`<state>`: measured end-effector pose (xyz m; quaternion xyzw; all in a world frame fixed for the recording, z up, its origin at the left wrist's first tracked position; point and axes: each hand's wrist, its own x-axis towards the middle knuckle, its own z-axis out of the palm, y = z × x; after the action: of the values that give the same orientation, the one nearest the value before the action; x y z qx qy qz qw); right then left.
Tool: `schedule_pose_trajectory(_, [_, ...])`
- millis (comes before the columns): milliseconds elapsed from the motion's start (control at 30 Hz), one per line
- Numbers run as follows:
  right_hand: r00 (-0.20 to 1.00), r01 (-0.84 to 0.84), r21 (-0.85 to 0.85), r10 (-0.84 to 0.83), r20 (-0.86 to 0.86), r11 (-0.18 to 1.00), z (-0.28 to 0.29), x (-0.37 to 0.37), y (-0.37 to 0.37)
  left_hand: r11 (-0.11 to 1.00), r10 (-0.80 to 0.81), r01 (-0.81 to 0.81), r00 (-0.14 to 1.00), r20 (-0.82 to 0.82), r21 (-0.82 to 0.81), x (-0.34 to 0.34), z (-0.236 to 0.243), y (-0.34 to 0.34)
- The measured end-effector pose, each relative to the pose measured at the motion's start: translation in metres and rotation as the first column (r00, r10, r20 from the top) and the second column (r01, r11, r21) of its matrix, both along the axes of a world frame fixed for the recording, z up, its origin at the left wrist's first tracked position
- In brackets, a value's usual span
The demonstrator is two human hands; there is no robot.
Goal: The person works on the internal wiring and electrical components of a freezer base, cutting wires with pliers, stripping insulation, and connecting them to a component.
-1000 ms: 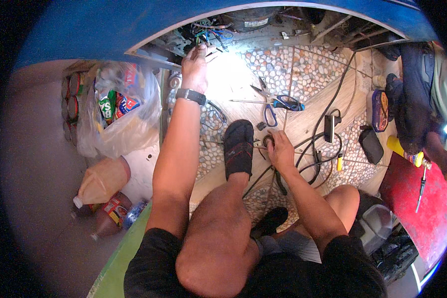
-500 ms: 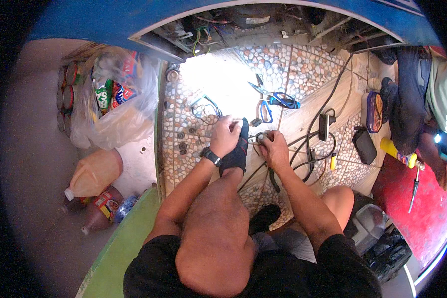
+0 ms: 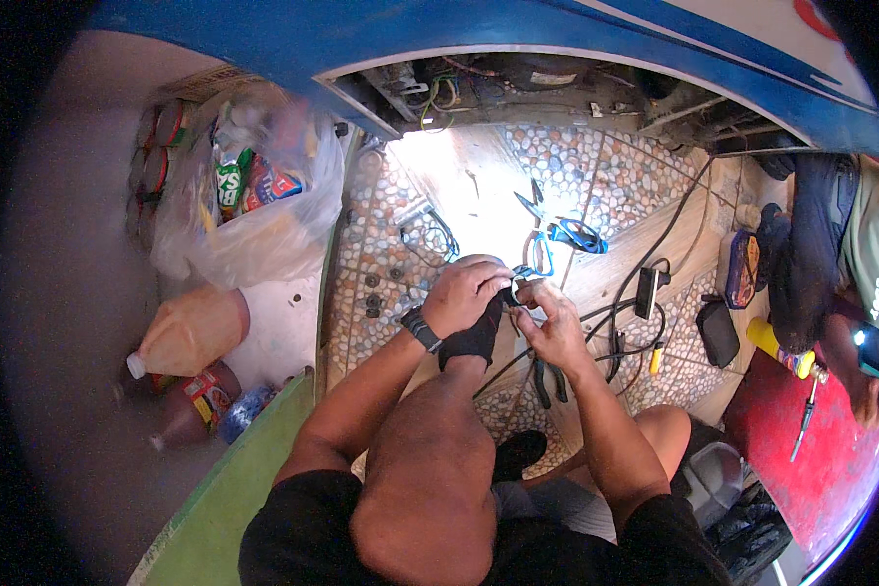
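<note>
Over my dark-socked foot, my two hands have come close together. My right hand pinches a small round black piece with a pale ring, which looks like a roll of black tape. My left hand, with a dark watch on its wrist, has its fingertips closed beside the roll; what they pinch is too small to make out. Just beyond the fingers lie blue-handled scissors and a second blue-handled tool. Dark-handled pliers rest on the floor below my right hand.
Ahead stands a blue cabinet with an open base showing wires. Black cables and a power strip lie to the right, near another person's hand. A plastic bag and bottles stand left, past a green edge.
My right hand has moved up and inward with the black roll. My left hand has shifted toward it, so the fingertips now nearly meet. The view has tilted slightly.
</note>
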<state>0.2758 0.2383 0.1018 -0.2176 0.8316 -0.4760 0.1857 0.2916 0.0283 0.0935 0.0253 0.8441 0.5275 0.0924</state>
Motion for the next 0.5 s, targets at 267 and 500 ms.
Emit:
schedule_pose_trajectory(267, [0.999,-0.007,-0.079,0.003,-0.046,0.997,-0.009,-0.002,-0.012,0.998,-0.040,0.037,0.998,-0.040,-0.055,-0.005,0.006,-0.008])
schedule_pose_trajectory(500, [0.998,-0.043,-0.025,0.042,-0.049,0.999,-0.003,-0.003,-0.013,0.941,-0.229,0.196,0.969,-0.093,-0.275,-0.009,0.003,-0.010])
